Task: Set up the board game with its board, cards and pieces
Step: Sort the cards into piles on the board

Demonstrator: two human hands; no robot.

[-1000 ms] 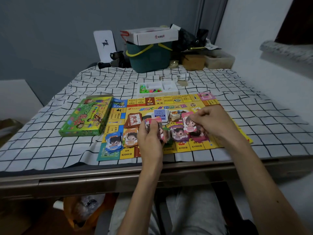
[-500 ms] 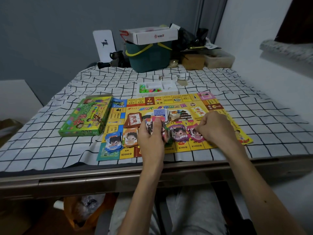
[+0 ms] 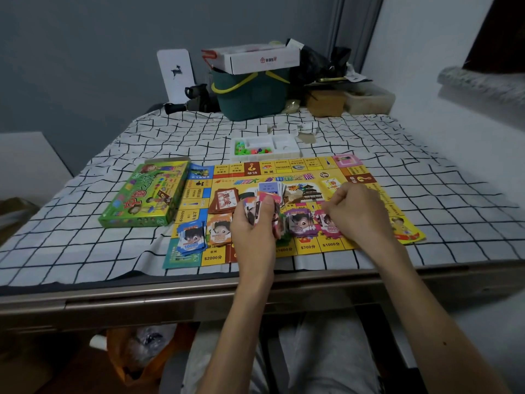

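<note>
The yellow game board [image 3: 309,177] lies flat near the table's front edge. My left hand [image 3: 252,237] grips a fanned stack of play-money notes [image 3: 257,207] upright over the board. My right hand [image 3: 359,213] hovers knuckles-up with curled fingers at the pink note pile [image 3: 326,226]; its fingertips are hidden. Sorted piles sit along the board's near side: blue [image 3: 191,237], orange [image 3: 220,231], purple [image 3: 299,223]. A red card deck [image 3: 225,199] and a blue-white deck [image 3: 271,189] rest in the board's middle. A white tray with coloured pieces [image 3: 279,153] stands behind the board.
The green game box [image 3: 145,191] lies left of the board on the checked cloth [image 3: 426,200]. At the back stand a teal basket [image 3: 251,95] with a white carton on it, a brown box [image 3: 325,102] and a clear container [image 3: 369,99]. The wall runs along the right.
My right hand carried a pink note from beside the left hand's stack down to the pink pile and stays there. The left hand has kept hold of its stack.
</note>
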